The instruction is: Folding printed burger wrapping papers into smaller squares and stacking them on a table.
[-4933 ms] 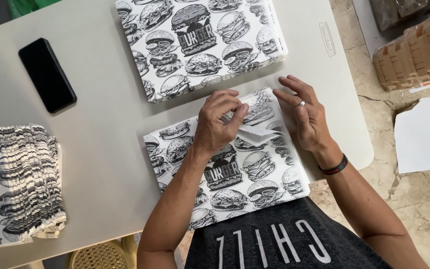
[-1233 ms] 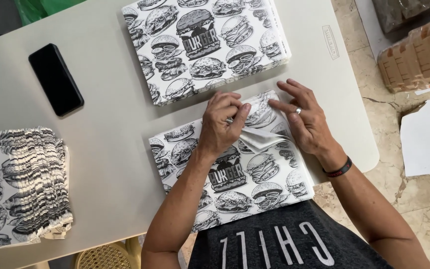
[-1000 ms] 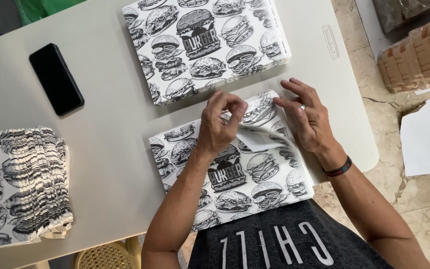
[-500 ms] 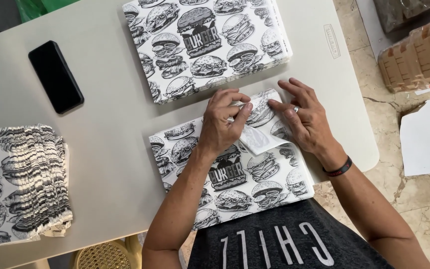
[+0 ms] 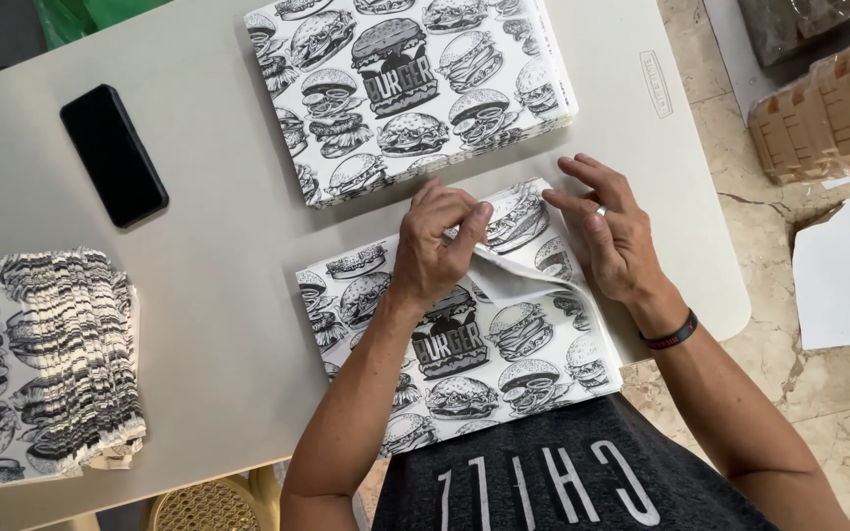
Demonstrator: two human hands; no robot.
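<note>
Since half a second ago, left hand (image 5: pixel 437 246) lifts the black-and-white burger-printed paper sheet (image 5: pixel 464 339) corner higher — pinched; flat, unclenched right hand (image 5: pixel 610 236) pins it. Tugging could tear it.

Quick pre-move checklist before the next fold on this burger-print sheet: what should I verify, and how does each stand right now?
1. Left hand pinching the lifted corner flap: ok, grip looks closed on it.
2. Right hand flat on the printed sheet, holding it down: ok.
3. Sheet fully supported by the table: not ok, its near edge overhangs toward the person.
4. Only one sheet lifted: cannot tell.
5. Flat stack apart from the working sheet: ok.
6. Black phone and folded pile out of the way: ok.
</note>
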